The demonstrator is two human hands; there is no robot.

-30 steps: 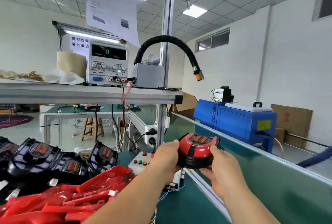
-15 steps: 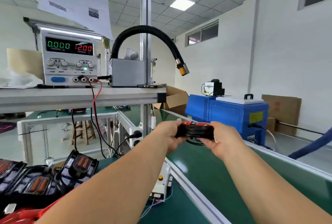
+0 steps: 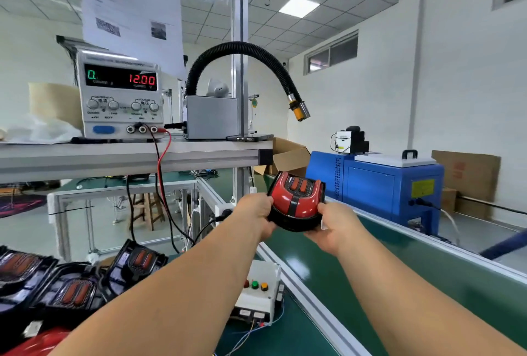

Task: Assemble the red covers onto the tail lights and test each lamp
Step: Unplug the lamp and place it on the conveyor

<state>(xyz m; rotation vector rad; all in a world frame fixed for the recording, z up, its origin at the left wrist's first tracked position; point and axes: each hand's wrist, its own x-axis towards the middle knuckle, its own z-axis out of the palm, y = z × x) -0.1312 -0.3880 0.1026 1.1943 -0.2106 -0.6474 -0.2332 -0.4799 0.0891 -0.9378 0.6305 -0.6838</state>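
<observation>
Grips a tail light (image 3: 296,207) in mid-air above the green conveyor belt (image 3: 356,284), left hand (image 3: 255,213) curled on its left edge, right hand (image 3: 335,225) cupping its right. Seems light, rigid, glossy, slippery; best held by the black rim (image 3: 291,224), sparing the red cover (image 3: 281,197) from scratches.

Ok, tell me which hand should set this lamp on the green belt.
Probably right: the right hand holds the lamp from below, over the belt; the left hand grips its side at the belt's edge.
</observation>
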